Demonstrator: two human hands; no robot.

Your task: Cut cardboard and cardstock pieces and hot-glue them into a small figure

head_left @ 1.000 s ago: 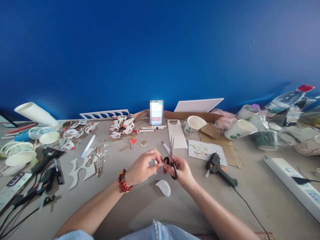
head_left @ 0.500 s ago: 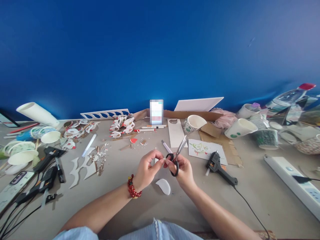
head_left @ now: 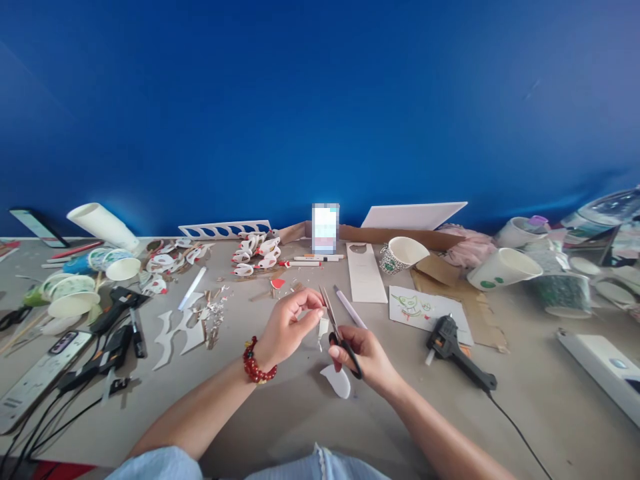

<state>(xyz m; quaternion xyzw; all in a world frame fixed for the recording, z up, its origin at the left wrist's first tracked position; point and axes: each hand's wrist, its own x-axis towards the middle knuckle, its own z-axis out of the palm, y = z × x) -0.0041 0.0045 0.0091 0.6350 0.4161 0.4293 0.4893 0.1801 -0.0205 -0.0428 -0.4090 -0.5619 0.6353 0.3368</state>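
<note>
My right hand [head_left: 367, 360] grips black-handled scissors [head_left: 333, 323], blades pointing away from me and close together. Beside the blade tips, my left hand [head_left: 290, 327] pinches with thumb and forefinger; whatever is between them is too small to make out. A red bead bracelet [head_left: 257, 363] circles that wrist. Just below the fingertips shows a small white scrap [head_left: 323, 326]. Under my right hand, a rounded white cut-out piece [head_left: 338, 383] lies on the grey table, partly covered by the hand. A pale capped pen [head_left: 349, 307] rests just beyond the scissors.
A black glue gun [head_left: 460, 350] lies right of a drawing [head_left: 425, 309]. Painted white bird shapes [head_left: 255, 257] and a lit phone [head_left: 325, 230] are at the back. Left are white offcuts [head_left: 187, 333], more glue guns [head_left: 107, 350] and a power strip [head_left: 40, 380]. Paper cups [head_left: 404, 255] stand right.
My right hand has turned the scissors, so the blades now point up and slightly left beside my left fingertips. The hands have drawn slightly apart. The whole view has shifted a little left.
</note>
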